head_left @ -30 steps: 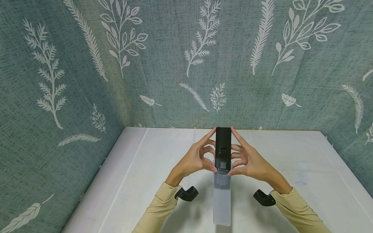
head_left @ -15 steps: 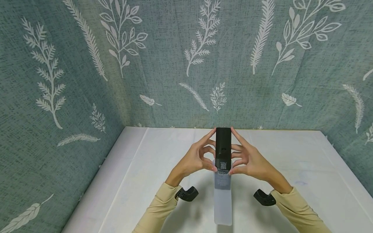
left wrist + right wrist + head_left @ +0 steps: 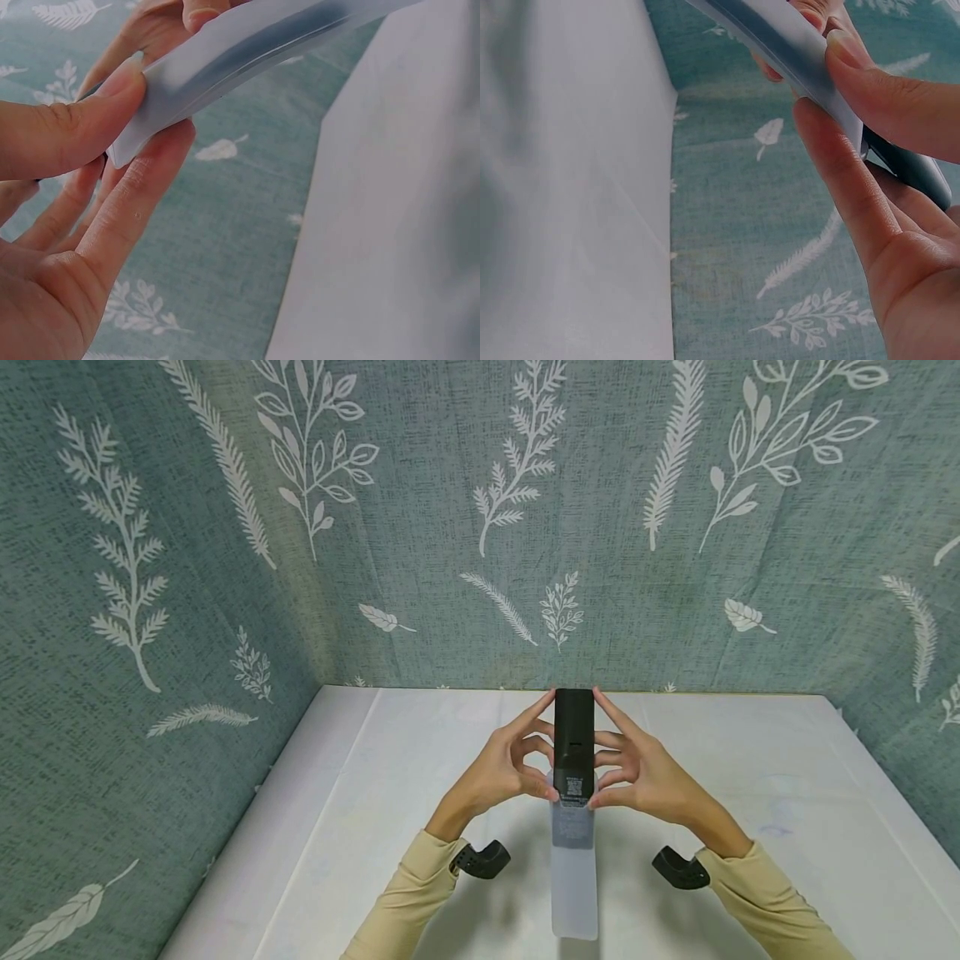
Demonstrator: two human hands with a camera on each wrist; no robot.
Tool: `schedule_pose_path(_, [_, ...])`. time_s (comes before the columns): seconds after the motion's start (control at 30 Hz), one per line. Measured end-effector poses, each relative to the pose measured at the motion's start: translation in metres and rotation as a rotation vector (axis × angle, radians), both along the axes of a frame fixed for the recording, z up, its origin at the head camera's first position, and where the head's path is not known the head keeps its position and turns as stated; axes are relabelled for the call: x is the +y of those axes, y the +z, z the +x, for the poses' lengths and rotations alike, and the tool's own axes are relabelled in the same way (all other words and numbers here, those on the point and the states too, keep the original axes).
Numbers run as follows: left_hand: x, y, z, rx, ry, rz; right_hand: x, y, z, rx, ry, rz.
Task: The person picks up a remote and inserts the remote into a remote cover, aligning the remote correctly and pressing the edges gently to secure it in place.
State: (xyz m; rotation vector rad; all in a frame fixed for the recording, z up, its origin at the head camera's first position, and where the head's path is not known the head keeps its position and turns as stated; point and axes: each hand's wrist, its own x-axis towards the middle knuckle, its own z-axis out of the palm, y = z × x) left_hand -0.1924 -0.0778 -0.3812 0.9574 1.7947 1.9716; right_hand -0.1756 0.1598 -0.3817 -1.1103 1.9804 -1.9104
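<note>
A black remote control (image 3: 574, 735) is held upright in the head view, its back with a printed code label facing the camera. Its lower part sits inside a translucent sleeve (image 3: 574, 893), whose lower stretch hangs flat below the remote. My left hand (image 3: 513, 764) pinches the left edge of the sleeve's mouth, an index fingertip at the remote's top corner. On the other side my right hand (image 3: 637, 772) does the same at the right edge. Both wrist views show thumb and a finger gripping the sleeve (image 3: 225, 56), with the dark remote (image 3: 911, 172) behind the right thumb.
Beneath the hands spreads a white table (image 3: 420, 710). Green leaf-patterned fabric (image 3: 420, 527) hangs behind it and along its left and right sides. A black wrist camera (image 3: 482, 859) sits at the left sleeve cuff, another wrist camera (image 3: 681, 868) at the right.
The lower end of the sleeve has swung slightly to the right since a second ago. The remote appears a touch deeper in the sleeve; both hands have kept their places.
</note>
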Motion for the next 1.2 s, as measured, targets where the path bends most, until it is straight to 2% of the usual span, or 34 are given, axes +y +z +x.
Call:
schedule_pose_path(0.5, [0.0002, -0.0014, -0.0004, 0.031, 0.032, -0.017, 0.0002, 0.0013, 0.0002, 0.019, -0.002, -0.002])
schedule_pose_path(1.2, [0.0008, -0.0030, 0.0009, 0.020, 0.060, -0.018, 0.0011, 0.0013, -0.0009, 0.022, -0.007, 0.008])
